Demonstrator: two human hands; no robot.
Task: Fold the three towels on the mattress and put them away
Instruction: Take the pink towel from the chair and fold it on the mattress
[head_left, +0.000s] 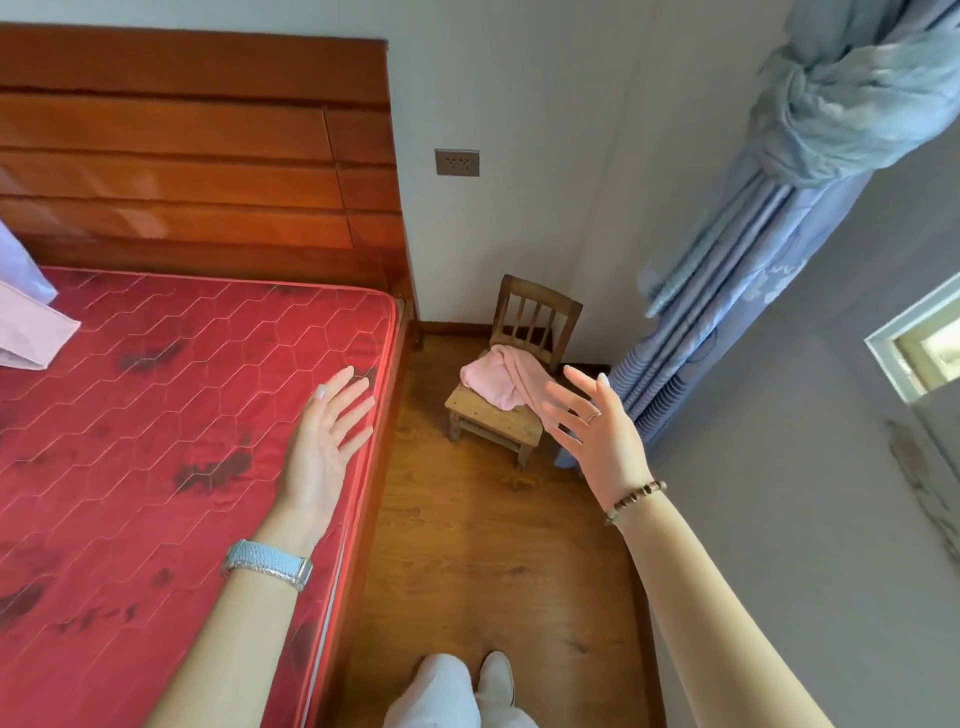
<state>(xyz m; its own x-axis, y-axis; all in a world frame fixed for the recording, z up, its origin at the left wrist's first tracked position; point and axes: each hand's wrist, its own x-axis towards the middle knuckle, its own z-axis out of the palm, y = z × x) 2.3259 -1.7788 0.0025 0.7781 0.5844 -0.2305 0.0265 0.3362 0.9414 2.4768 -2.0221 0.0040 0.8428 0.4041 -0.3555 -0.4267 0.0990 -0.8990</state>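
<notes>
Mattress (156, 389) edge by left hand (324, 447); right hand (597, 431) spread above floor (493, 545).

mattress (156, 415): red, pale hexagon stitching, dark blotches | headboard (182, 156): glossy red-brown wood | chair (498, 418): dull brown | towel (493, 379): pink | curtain (727, 291): blue, striped low down | floor (493, 545): orange-brown wood grain | cloth (31, 332), left edge: pale pink, possibly lilac behind

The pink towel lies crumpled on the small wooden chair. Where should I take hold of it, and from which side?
Take the raised, bunched ridge of the crumpled pink towel, coming from above and in front. The slatted back of the small wooden chair closes the far side, and the heap lies loose on the seat. The open right hand seems nearest.
</notes>
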